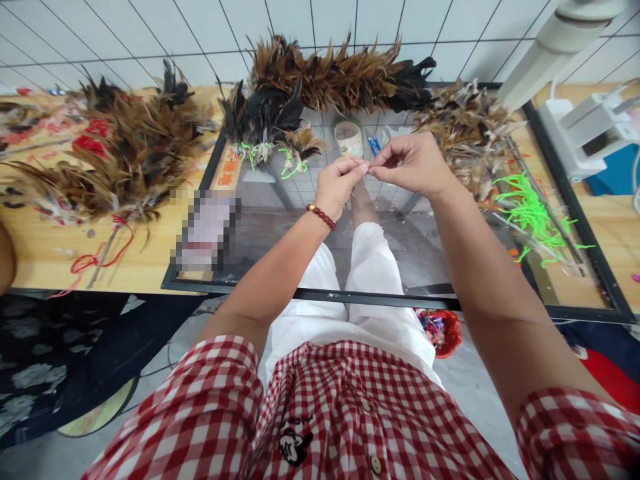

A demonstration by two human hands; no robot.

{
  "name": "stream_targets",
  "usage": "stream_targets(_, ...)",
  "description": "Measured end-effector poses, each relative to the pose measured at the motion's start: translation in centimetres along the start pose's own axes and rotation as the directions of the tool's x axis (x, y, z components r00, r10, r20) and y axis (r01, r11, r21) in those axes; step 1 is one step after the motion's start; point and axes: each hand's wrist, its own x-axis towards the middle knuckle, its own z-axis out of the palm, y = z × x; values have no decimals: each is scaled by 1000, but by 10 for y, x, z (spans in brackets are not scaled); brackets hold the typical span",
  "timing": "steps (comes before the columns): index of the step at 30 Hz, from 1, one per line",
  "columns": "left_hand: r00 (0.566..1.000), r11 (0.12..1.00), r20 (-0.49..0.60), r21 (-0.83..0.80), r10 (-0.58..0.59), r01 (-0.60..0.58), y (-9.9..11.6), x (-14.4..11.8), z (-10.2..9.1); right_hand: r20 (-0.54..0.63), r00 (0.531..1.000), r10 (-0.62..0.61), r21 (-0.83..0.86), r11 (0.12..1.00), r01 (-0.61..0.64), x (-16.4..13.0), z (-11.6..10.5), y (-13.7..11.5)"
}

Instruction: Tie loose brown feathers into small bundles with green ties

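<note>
both hands [367, 170] pinch together above the glass table [320, 293], feathers [345, 73] beyond.

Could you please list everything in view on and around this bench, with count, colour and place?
glass panel: one, clear with black frame, centre of bench
feather piles: several, brown and black, left, back and right of the panel
green ties: a bunch, neon green, right side of panel
cup: one, white, back centre
red cord: one, red, on the wood at left
white device: one, white, far right
red basket: one, red, on the floor under the bench
bracelet: one, dark red, left wrist
left hand: pinching something too small to tell
right hand: fingertips meeting the left's
</note>
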Motion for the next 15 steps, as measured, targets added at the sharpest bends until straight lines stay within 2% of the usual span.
stream_targets(2,994,988,-43,119,102,-96,6,-2,-4,-29,999,-33,-82,996,31,0,6,-2)
stream_targets(5,980,947,-39,265,197,-180,18,-7,-12,-108,992,-64,-184,982,43,3,20,-2)
stream_targets(8,975,936,-47,294,217,-194,21,-7,-17,-219,975,-22,-39,999,14,6,36,-1)
stream_targets(10,973,945,-100,275,210,-176,19,-4,-17,-208,978,23,124,992,3,7,43,-3)
stream_targets(12,971,963,-156,227,184,-146,15,0,-16,-146,988,46,233,972,-11,7,46,-7)
stream_targets(13,974,976,-171,186,150,-118,14,1,-14,-121,991,51,265,964,-17,6,45,-9)
stream_targets(15,992,997,-127,74,6,3,14,2,-12,-104,993,58,303,953,-23,6,44,-12)
